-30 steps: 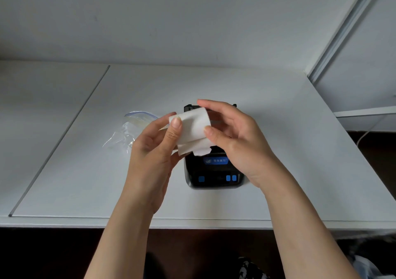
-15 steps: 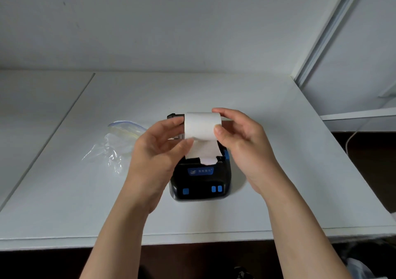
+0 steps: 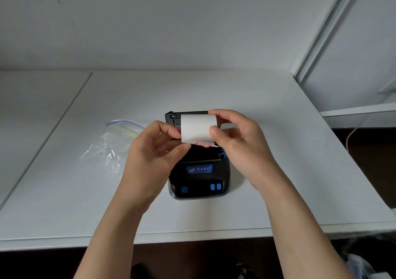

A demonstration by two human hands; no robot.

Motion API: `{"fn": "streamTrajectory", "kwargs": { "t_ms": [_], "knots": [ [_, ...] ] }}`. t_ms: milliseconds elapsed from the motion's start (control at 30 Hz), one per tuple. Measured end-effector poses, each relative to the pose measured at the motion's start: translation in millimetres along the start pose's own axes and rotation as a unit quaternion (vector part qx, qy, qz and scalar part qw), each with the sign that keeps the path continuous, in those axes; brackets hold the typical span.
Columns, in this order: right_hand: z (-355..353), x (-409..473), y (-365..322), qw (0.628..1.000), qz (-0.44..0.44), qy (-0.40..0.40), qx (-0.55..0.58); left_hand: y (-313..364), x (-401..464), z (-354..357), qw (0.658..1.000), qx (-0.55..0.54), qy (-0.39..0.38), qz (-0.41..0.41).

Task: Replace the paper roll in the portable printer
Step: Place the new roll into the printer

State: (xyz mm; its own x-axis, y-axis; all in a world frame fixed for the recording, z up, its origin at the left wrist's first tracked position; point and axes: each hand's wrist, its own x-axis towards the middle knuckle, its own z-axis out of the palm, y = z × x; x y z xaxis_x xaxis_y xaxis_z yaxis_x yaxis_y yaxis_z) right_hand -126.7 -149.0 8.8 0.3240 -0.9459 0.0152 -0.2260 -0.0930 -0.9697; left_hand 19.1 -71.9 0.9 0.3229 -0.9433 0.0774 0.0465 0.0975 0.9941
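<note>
- Printer (image 3: 199, 180): blue label (image 3: 199, 169) on the front panel, bearing a white bird-like emblem and a short row of white characters, too small to read.
- No other text legible.

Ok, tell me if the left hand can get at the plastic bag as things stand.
Probably not at once: the left hand is pinching the paper roll. The plastic bag lies just left of it, nothing between.

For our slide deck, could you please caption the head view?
Both hands, left and right, hold a white paper roll above the open black printer.
</note>
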Motion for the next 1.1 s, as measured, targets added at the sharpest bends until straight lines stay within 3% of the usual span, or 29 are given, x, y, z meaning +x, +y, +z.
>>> {"fn": "streamTrajectory", "kwargs": {
  "t_ms": [567, 900, 1100],
  "knots": [
    [-4.6, -2.4, 1.5, 0.999, -0.002, -0.011, -0.040, -0.8, -3.1, -3.9, 0.997, 0.070, -0.003, -0.019],
    [-4.3, -5.3, 5.7, 0.990, -0.012, -0.036, -0.137, -4.5, -6.2, -13.0, 0.967, 0.256, 0.013, 0.004],
    [-5.5, -5.4, 6.5, 0.974, -0.007, -0.065, -0.216, -1.9, -8.0, -14.5, 0.961, 0.278, 0.006, -0.001]
  ]
}}
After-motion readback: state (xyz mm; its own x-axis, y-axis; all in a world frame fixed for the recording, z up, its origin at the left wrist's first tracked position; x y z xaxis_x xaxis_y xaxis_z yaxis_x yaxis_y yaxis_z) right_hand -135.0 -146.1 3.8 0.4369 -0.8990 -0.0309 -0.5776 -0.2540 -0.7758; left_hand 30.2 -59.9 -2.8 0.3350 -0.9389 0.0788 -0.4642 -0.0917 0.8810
